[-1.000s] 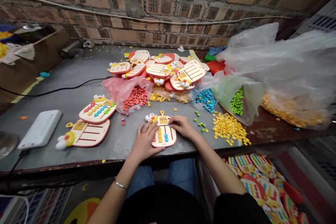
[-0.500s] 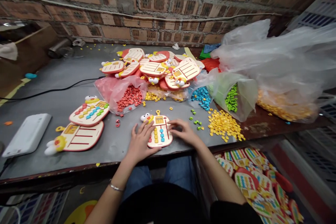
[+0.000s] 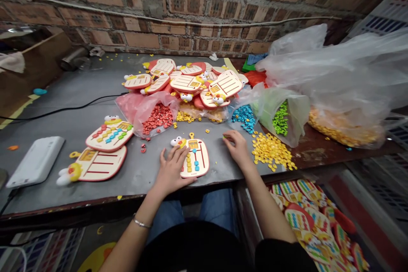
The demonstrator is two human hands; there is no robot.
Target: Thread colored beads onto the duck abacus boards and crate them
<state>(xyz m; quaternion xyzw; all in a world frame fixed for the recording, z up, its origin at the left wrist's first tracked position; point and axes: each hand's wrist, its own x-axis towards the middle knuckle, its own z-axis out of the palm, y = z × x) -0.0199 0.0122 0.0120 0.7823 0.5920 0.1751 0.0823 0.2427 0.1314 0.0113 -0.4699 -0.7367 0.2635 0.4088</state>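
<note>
Head view: two bare hands at a table covered in matte grey sheeting (image 3: pixel 143 172).

Left hand (image 3: pixel 172 171): palm down, fingers loosely spread over the left part of a cream, rounded plastic board with red rim (image 3: pixel 201 163); thumb along its near edge; silver metal bangle (image 3: pixel 142 222) at the wrist.

Right hand (image 3: pixel 237 148): off the board, to its right, low over the sheeting; fingers bent, thumb and fingertips drawn together beside a speck of green; whether they grip it, cannot tell.

Board: flat on the sheeting, near edge toward the person; yellow loop at top, bulging white eyes at upper left; dark red grooves; small glossy yellow beads (image 3: pixel 189 165) and blue beads (image 3: pixel 196 165) in two of them. Part hidden by the left hand.

Surroundings: behind, a heap of similar cream boards (image 3: pixel 188 83); before the heap, pink plastic bag (image 3: pixel 140 112) of red pieces, loose blue pieces (image 3: pixel 244 117), pale green bag (image 3: pixel 299 123) of green pieces. Right: spread of yellow pieces (image 3: pixel 274 151). Left: two overlapping boards (image 3: pixel 105 163), white rectangular plastic case (image 3: pixel 36 161).
</note>
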